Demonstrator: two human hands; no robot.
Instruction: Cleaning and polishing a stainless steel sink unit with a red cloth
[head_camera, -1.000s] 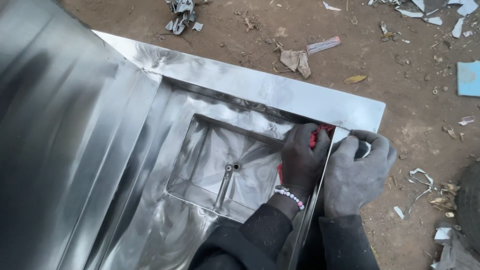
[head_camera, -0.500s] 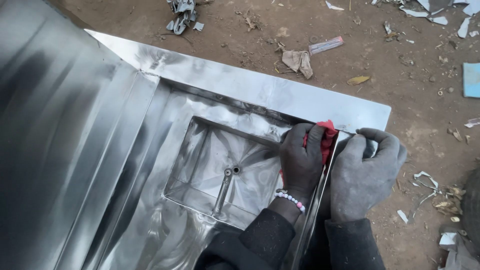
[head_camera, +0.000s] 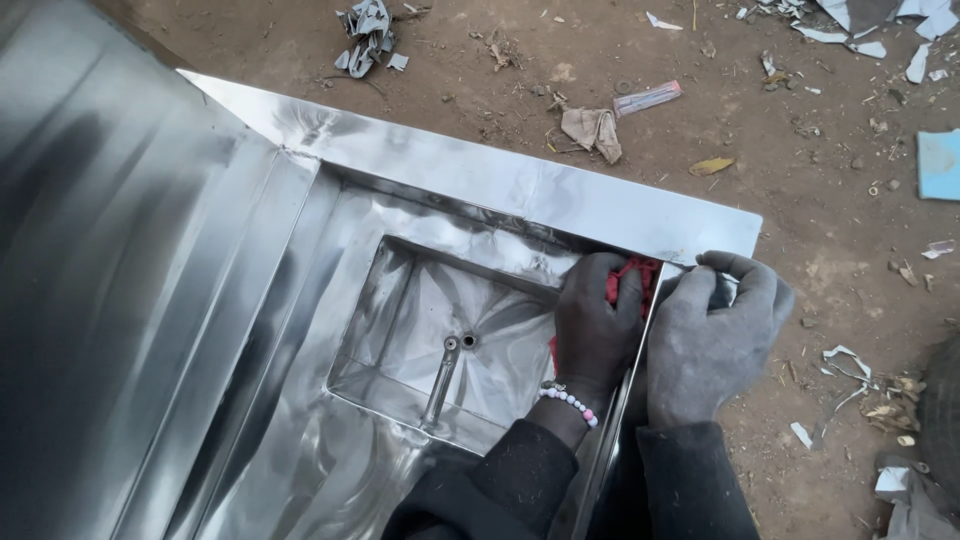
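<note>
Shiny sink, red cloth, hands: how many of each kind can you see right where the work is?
Steel sink: 1
Red cloth: 1
Hands: 2, the left hand on the cloth and the right hand gripping the sink's rim
Bead bracelet: 1
Total: 5

**Both hands close together, fingers curled**

The left hand (head_camera: 593, 325) lies palm down, fingers bent and pressing forward, a bead bracelet on its wrist. Just beside it, the right hand (head_camera: 712, 340) curls its fingers over in a grip. Dark sleeves cover both forearms.
</note>
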